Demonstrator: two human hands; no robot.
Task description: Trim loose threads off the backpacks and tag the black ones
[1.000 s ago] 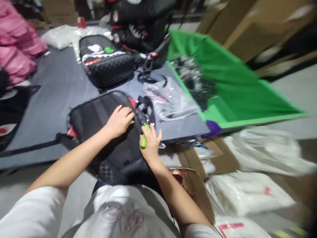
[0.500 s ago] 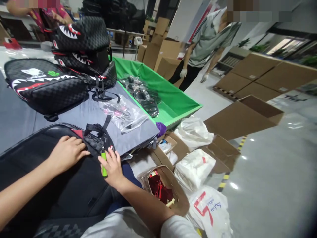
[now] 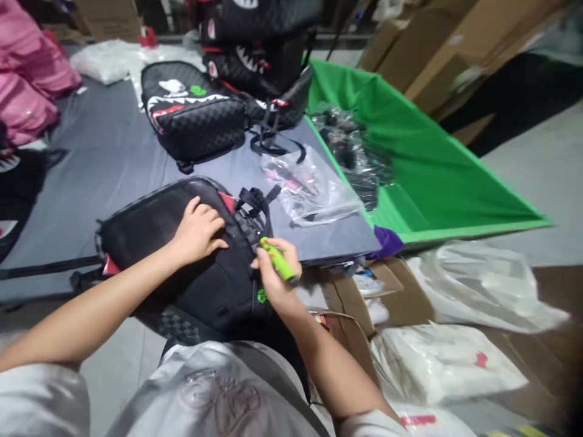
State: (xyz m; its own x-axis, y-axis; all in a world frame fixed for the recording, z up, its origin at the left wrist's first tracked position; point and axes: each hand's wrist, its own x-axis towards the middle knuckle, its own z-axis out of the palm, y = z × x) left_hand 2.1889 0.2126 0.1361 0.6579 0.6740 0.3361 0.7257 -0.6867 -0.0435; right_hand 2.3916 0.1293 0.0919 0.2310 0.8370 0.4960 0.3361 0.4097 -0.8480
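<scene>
A black backpack (image 3: 155,237) lies on the near edge of the grey table with its padded back panel up. My left hand (image 3: 199,233) rests on that panel, fingers loosely bent and nothing in them. At the backpack's right end, my right hand (image 3: 279,267) grips a bright green stick-shaped tool (image 3: 277,260) with a dark end; its exact kind is unclear. Beside this hand are the checkered top handle and black straps (image 3: 257,203), and I cannot tell whether the tool touches them. A red patch (image 3: 226,201) shows near the strap.
Farther back, a shark-mouth backpack (image 3: 195,115) lies near more stacked backpacks (image 3: 268,60). A clear plastic bag (image 3: 310,188) is on the table (image 3: 104,164). To the right are a green bin (image 3: 437,182) with wrapped items, cardboard boxes and white bags (image 3: 446,364). Pink bags (image 3: 31,73) are at left.
My view has swung left and down, so the scene sits farther right. The green tool has tipped from upright to slanted in my right hand. My left hand stays on the back panel.
</scene>
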